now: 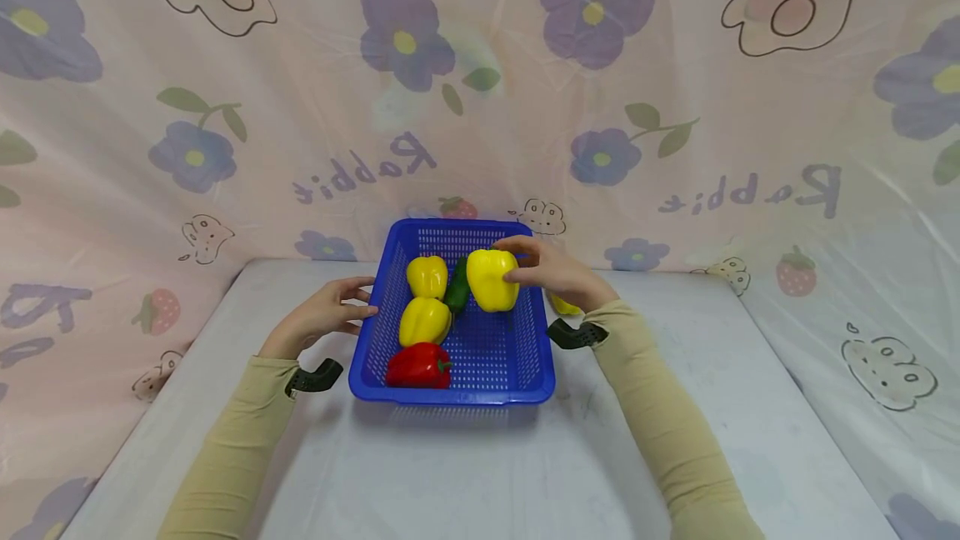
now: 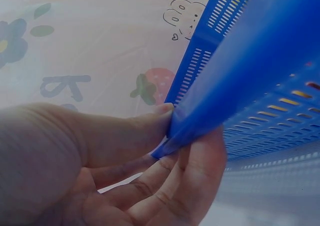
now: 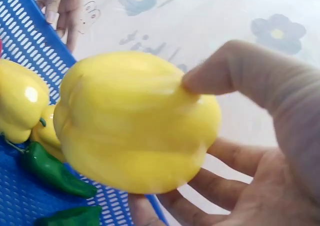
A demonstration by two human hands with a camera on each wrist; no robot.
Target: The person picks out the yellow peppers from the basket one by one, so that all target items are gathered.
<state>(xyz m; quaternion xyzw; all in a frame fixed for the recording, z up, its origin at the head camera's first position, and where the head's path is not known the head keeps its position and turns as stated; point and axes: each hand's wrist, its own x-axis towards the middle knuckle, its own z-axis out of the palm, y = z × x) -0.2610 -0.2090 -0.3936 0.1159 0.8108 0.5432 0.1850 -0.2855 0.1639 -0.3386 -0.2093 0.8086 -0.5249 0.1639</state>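
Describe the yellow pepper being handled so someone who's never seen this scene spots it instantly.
Find the blue basket on the white table. Over its right half, the right hand holds the yellow pepper. It's the only one in a hand: two other yellow peppers lie in the basket to its left, and a partly hidden yellow object sits outside the basket's right side.

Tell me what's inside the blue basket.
Two yellow peppers, a red pepper, a green pepper and another partly visible green item. Whatever the held yellow pepper and right hand cover can't be seen.
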